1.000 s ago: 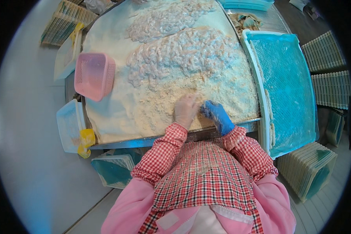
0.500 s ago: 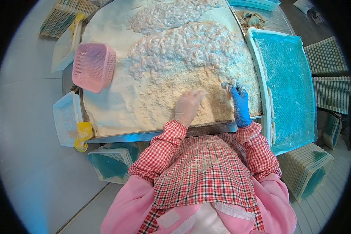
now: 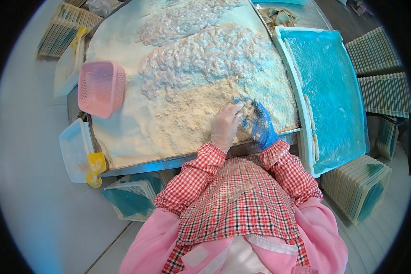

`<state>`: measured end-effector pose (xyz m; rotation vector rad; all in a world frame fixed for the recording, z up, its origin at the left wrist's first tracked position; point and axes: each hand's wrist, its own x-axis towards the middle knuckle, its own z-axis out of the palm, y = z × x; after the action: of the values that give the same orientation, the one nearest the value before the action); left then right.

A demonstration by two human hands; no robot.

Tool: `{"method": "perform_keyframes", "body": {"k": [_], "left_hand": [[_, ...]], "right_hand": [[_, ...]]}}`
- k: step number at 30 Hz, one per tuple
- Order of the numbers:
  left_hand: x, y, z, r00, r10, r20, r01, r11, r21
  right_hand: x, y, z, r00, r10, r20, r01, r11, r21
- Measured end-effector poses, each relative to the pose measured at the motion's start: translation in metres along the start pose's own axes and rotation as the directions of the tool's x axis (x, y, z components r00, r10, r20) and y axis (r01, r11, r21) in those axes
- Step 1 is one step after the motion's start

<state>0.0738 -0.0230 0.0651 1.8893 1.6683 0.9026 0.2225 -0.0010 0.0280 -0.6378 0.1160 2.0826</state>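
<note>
A wide metal table (image 3: 187, 160) is covered with pale crumb coating (image 3: 169, 123). Farther back lie two heaps of small pale pieces (image 3: 210, 55). My left hand (image 3: 224, 125), in a thin clear glove, presses into the crumbs near the front edge. My right hand (image 3: 259, 124), in a blue glove dusted with crumbs, is right beside it, the two hands almost touching. Both have their fingers curled into the crumbs around something small; what lies between them is hidden by coating.
A pink plastic basket (image 3: 100, 87) stands at the table's left. A large blue tray (image 3: 329, 91) with a few coated strips lies at the right. Pale tubs (image 3: 75, 148) hang off the left edge. Stacked trays (image 3: 356, 187) stand on the floor, right and left.
My right hand swung out to the right half a second ago and has come back next to the left one. My left hand stayed in about the same spot in the crumbs.
</note>
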Motion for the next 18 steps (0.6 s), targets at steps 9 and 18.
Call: {"method": "perform_keyframes", "body": {"k": [9,18], "left_hand": [[0.011,0.020,-0.004,0.975,-0.218,0.050,0.219,0.883,-0.414],[-0.003,0.023,-0.008,0.960,-0.280,0.028,0.274,0.906,-0.322]], "right_hand": [[-0.007,0.007,0.012,0.985,-0.052,-0.164,0.019,0.981,-0.194],[-0.004,0.011,0.021,0.988,-0.107,0.116,0.090,0.986,0.141]]}}
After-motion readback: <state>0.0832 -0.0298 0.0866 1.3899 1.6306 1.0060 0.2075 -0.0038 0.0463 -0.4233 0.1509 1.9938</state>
